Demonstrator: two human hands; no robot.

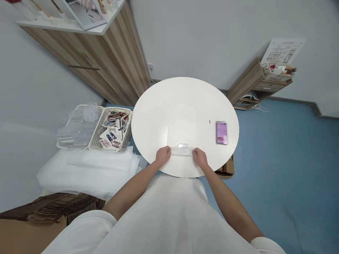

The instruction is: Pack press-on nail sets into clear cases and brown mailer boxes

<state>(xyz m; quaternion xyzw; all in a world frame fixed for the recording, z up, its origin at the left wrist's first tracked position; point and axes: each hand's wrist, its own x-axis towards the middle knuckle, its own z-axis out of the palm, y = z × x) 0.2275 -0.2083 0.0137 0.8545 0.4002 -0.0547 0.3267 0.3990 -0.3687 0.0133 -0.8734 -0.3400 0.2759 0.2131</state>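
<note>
Left hand (163, 154) and right hand (200, 157) each grasp one end of a translucent white, flat plastic strip (174, 151), fingertips bent in at its two short ends; exactly how the thumbs sit is too small to tell. On the middle of the strip, between the hands and apart from both, is a small clear rectangular plastic case (183, 149). Whether the case lies on the strip or inside it cannot be made out.

The strip is near the table edge closest to the person, its long axis running left to right, roughly square to the line of the body. One end points to each hand. Which way the case faces is unclear.

The step in hand looks like holding or straightening the strip with the case centred; the next move seems to call for an even hold at both ends, so that the case does not slide.

Around this spreads a white, rounded tabletop (185, 106). Toward its right side lies a purple rectangular pack (221, 133), blurred into blocks and well apart from the right hand. Beyond the table's left edge stands a white perforated plastic basket (127, 133) of printed cards (112, 135), with clear plastic packaging (79, 127) beside it and stacked translucent white sheets (87, 169) nearer the person. A wood-grain cabinet (122, 53) stands behind, over blue flooring (278, 158).
</note>
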